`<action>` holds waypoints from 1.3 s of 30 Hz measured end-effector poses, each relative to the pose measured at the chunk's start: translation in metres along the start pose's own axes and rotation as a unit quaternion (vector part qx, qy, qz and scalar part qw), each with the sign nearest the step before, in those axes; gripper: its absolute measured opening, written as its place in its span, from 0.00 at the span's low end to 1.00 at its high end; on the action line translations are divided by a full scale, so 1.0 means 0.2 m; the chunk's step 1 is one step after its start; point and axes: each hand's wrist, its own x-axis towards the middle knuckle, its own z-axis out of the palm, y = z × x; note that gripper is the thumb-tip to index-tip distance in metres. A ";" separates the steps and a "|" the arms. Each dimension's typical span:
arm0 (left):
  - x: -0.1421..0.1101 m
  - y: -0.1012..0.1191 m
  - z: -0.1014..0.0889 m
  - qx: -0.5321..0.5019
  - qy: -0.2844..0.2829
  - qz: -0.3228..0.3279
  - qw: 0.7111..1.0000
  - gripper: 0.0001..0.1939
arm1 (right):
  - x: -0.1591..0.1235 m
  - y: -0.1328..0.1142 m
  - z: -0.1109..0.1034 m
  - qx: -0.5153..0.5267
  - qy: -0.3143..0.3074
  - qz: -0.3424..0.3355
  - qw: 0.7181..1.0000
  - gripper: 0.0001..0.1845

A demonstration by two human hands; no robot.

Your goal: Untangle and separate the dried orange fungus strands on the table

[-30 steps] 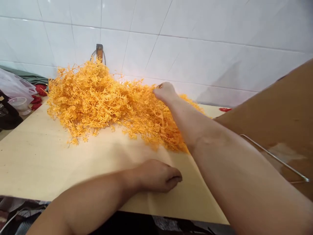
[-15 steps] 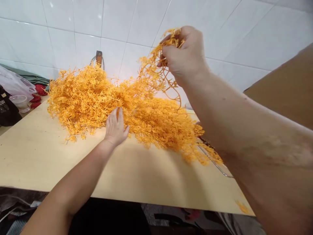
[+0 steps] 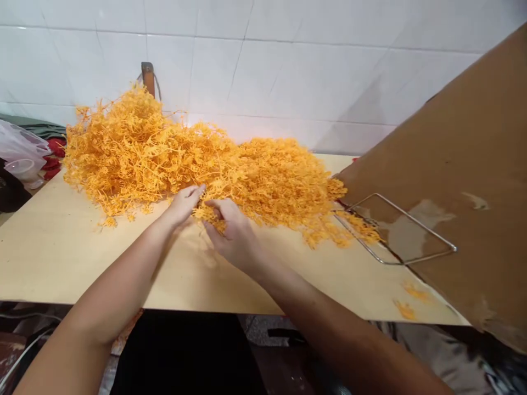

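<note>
The orange foliage (image 3: 144, 153) lies in a long heap across the far half of the counter (image 3: 115, 263), running from ten o'clock round to two as seen from the counter's middle, bulkiest at ten. At its near edge, toward twelve, a small orange sprig (image 3: 214, 217) sits between the two hands. The right hand (image 3: 231, 233), on the sprig's four o'clock side, has its grip curled in, pinching the sprig between thumb and fingers. The left hand (image 3: 184, 206), on the eight o'clock side, touches the foliage with its fingertips; whether its grip is closed on a stem I cannot tell.

Outward at three o'clock, a bent metal rod (image 3: 424, 224) stands against a brown cardboard panel (image 3: 473, 142), with some foliage tips lying over its near end. Loose orange bits (image 3: 405, 310) lie at four. Past the heap at ten are red pieces (image 3: 52, 160), a clear cup (image 3: 22, 170) and a whitish plastic bag (image 3: 20, 144). The tiled wall (image 3: 321, 82) rises at twelve.
</note>
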 end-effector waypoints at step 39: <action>0.08 -0.10 0.12 -0.140 0.051 -0.113 0.982 0.07 | 0.07 -0.09 -0.01 -0.269 -0.291 0.125 0.909 0.12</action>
